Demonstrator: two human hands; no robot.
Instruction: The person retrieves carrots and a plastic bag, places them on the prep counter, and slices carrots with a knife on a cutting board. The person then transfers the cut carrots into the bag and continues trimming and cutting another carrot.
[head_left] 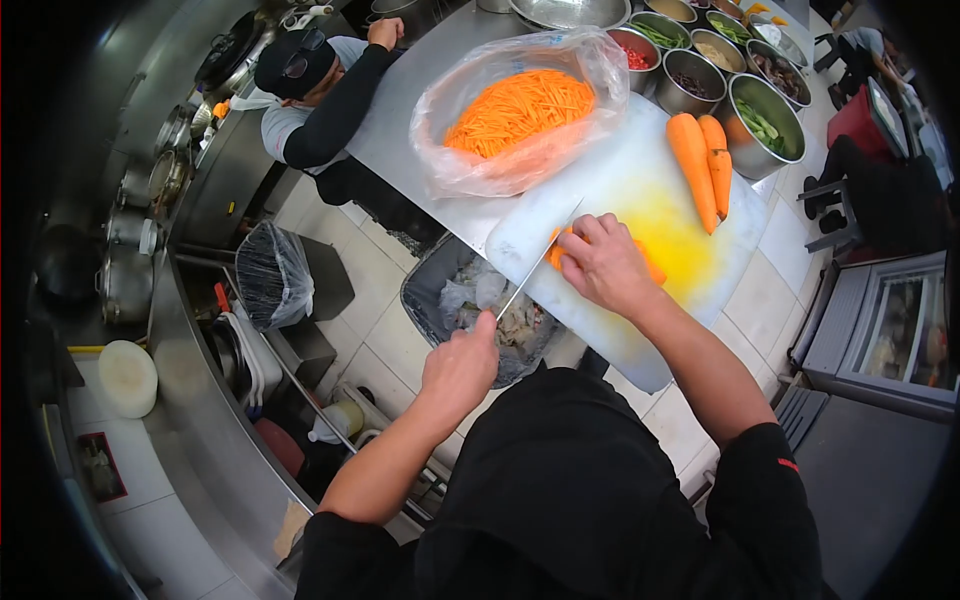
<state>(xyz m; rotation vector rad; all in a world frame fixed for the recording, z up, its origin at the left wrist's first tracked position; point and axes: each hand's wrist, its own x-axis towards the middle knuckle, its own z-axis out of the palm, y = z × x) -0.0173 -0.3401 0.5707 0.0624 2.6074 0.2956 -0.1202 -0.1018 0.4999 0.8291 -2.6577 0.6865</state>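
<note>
Stainless-steel counter (385, 150), broad: left edge runs down to the board's left corner. Cutting board, white plastic, rounded corners, yellow-stained (600, 340): near-left edge above a grey-lined bin of scraps (412, 300); bare stained surface between the right hand and two whole orange carrots, long and tapered (692, 165). Clear plastic bag (480, 175), mouth spread: holds orange shredded carrot (520, 110), beyond the hands. Left hand (458, 365): fingers closed around the knife's handle end. Right hand (605, 262): fingers curled down over the carrot being cut. Knife, thin steel blade (524, 281): just left of the right fingers; long axis diagonal, tip away and rightward. Orange carrot pieces (554, 257): on the board, under the right fingers, showing on both sides, lying crosswise to the blade.
</note>
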